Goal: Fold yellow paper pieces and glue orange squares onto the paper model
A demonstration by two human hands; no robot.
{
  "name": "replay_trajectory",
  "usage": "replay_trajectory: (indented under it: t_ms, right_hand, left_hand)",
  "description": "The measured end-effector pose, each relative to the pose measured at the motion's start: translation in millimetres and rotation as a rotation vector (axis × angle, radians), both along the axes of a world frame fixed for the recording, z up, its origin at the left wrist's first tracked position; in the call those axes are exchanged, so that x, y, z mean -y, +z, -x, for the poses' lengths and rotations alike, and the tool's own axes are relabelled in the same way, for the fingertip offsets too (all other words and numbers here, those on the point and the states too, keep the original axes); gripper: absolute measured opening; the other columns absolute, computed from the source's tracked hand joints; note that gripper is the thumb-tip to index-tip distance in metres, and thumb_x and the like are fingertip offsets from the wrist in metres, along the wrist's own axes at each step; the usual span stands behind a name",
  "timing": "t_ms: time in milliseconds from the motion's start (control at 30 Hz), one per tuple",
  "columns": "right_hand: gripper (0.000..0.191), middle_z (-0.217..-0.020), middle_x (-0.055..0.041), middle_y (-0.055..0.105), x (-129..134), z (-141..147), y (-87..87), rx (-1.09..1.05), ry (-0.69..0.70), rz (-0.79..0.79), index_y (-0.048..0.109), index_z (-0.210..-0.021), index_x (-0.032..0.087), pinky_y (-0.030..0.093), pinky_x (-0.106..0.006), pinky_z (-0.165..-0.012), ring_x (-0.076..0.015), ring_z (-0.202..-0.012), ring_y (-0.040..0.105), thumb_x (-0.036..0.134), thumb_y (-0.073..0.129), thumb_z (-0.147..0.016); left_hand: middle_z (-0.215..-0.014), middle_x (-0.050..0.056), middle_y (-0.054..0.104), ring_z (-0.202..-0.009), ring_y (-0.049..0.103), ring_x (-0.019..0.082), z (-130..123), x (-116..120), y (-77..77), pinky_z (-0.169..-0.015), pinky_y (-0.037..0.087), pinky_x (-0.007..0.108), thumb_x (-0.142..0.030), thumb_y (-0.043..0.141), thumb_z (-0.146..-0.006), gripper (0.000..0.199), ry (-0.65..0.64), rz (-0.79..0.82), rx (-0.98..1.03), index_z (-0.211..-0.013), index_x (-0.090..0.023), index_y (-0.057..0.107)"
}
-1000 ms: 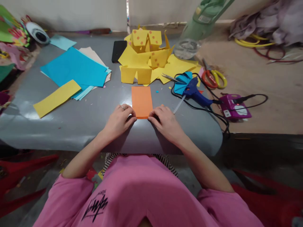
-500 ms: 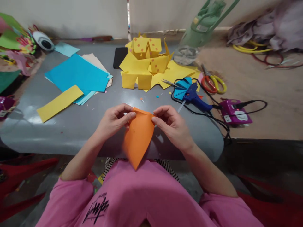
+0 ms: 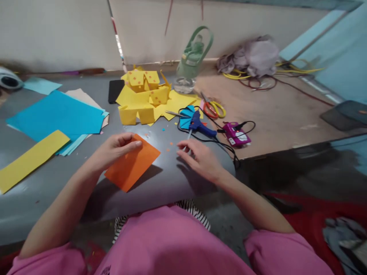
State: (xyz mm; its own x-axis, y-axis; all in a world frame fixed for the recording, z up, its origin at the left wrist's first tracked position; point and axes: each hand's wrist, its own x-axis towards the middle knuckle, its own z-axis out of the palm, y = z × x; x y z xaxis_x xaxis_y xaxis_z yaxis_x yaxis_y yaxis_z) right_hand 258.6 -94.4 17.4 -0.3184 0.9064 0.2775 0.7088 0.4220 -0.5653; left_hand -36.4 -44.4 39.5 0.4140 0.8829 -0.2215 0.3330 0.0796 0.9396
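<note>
My left hand [image 3: 119, 151] pinches a sheet of orange paper [image 3: 133, 164] by its upper edge, thumb on top. The sheet is tilted above the grey tabletop and casts a shadow. My right hand [image 3: 199, 158] is off the paper, its thumb and forefinger curled with a small gap between them; it appears to hold nothing. Just beyond it lies a blue hot glue gun [image 3: 202, 128], a pale glue stick [image 3: 190, 134] sticking out of its back towards my fingers. Small orange scraps [image 3: 171, 144] lie between my hands.
Yellow spotted paper cut-outs [image 3: 143, 99] stand at the back centre, beside a black phone [image 3: 115, 91]. Blue sheets [image 3: 57, 114] and a yellow strip [image 3: 34, 160] lie left. Scissors [image 3: 210, 109], a green bottle [image 3: 190, 63] and a purple power strip [image 3: 236, 134] with cables are right.
The right hand has let go of the orange paper and moved right, near the glue gun. The paper now lies flatter in the left hand. The view has swung to the right.
</note>
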Motion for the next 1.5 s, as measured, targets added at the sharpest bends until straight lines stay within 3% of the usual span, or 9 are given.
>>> replay_trajectory:
  t_ms: [100, 267, 433, 600, 833, 933, 1067, 1167, 1500]
  right_hand:
    - [0.017, -0.095, -0.0094, 0.075, -8, -44, 2.2, 0.151, -0.190, -0.066, 0.067, -0.102, 0.019, 0.052, -0.037, -0.074, -0.0225, -0.080, 0.067, 0.031, 0.056, -0.096]
    - [0.015, -0.089, -0.0082, 0.074, -25, -76, 5.5, 0.210, -0.274, -0.057, 0.068, -0.094, 0.020, 0.049, -0.035, -0.070, -0.0224, -0.076, 0.066, 0.029, 0.055, -0.095]
    - [0.018, -0.110, -0.0175, 0.073, -97, -82, 7.7, 0.438, -0.558, 0.024, 0.070, -0.104, 0.016, 0.047, -0.042, -0.087, -0.0313, -0.104, 0.065, 0.022, 0.056, -0.093]
    - [0.018, -0.082, -0.0192, 0.071, -161, -98, 16.1, 0.464, -0.700, 0.188, 0.071, -0.090, 0.013, 0.046, -0.044, -0.070, -0.0371, -0.085, 0.067, 0.031, 0.067, -0.088]
    - [0.037, -0.084, -0.0205, 0.067, -139, -101, 38.5, 0.380, -0.676, 0.221, 0.064, -0.088, 0.011, 0.041, -0.044, -0.071, -0.0357, -0.091, 0.067, 0.048, 0.061, -0.089]
    - [0.033, -0.099, -0.0109, 0.067, -100, -82, 46.6, 0.217, -0.546, 0.264, 0.058, -0.106, 0.020, 0.049, -0.036, -0.074, -0.0229, -0.086, 0.064, 0.043, 0.065, -0.084]
    - [0.053, -0.090, -0.0032, 0.060, -40, -25, 47.5, -0.364, -0.084, 0.807, 0.056, -0.107, 0.024, 0.053, -0.036, -0.069, -0.0210, -0.078, 0.061, 0.054, 0.079, -0.069]
    - [0.049, -0.084, 0.0007, 0.053, -17, 11, 43.6, -0.267, 0.026, 0.999, 0.058, -0.100, 0.023, 0.048, -0.029, -0.065, -0.0150, -0.072, 0.053, 0.052, 0.081, -0.069]
    - [0.076, -0.089, -0.0012, 0.049, -11, 14, 25.2, -0.287, 0.339, 0.983, 0.055, -0.112, 0.022, 0.049, -0.029, -0.067, -0.0153, -0.073, 0.049, 0.089, 0.050, -0.078]
  left_hand:
    - [-0.066, -0.001, 0.056, -0.058, 0.048, 0.011, 3, -11, -8.8, -0.053, 0.037, 0.021, -0.059, 0.072, -0.082, 0.041, -0.030, 0.066, 0.013, -0.072, -0.020, 0.063]
    - [-0.070, -0.001, 0.062, -0.059, 0.055, 0.012, -2, -18, -17.2, -0.052, 0.039, 0.020, -0.061, 0.073, -0.080, 0.042, -0.057, 0.193, -0.008, -0.080, -0.020, 0.065]
    - [-0.074, 0.001, 0.069, -0.062, 0.063, 0.015, -10, -19, -13.4, -0.052, 0.046, 0.022, -0.058, 0.078, -0.076, 0.040, -0.054, 0.350, 0.026, -0.082, -0.020, 0.065]
    - [-0.077, 0.002, 0.070, -0.065, 0.066, 0.015, -6, -19, -16.4, -0.056, 0.050, 0.023, -0.049, 0.080, -0.078, 0.033, -0.042, 0.408, 0.154, -0.083, -0.020, 0.066]
    - [-0.083, 0.002, 0.069, -0.073, 0.065, 0.013, 1, -19, -7.8, -0.061, 0.049, 0.020, -0.043, 0.077, -0.083, 0.028, -0.054, 0.363, 0.268, -0.087, -0.018, 0.067]
    - [-0.082, 0.001, 0.068, -0.072, 0.063, 0.012, 2, -18, -4.4, -0.061, 0.048, 0.020, -0.045, 0.079, -0.081, 0.031, -0.072, 0.322, 0.295, -0.085, -0.017, 0.067]
    - [-0.079, 0.000, 0.065, -0.069, 0.060, 0.011, 2, -15, -5.1, -0.060, 0.047, 0.019, -0.047, 0.079, -0.080, 0.033, -0.069, 0.271, 0.331, -0.084, -0.016, 0.067]
    - [-0.081, 0.001, 0.067, -0.071, 0.061, 0.011, 2, -14, -6.2, -0.061, 0.048, 0.019, -0.048, 0.078, -0.081, 0.034, -0.074, 0.251, 0.356, -0.085, -0.016, 0.067]
    - [-0.085, 0.001, 0.071, -0.073, 0.065, 0.011, 3, -16, -7.3, -0.064, 0.048, 0.019, -0.046, 0.075, -0.085, 0.031, -0.073, 0.246, 0.427, -0.086, -0.016, 0.069]
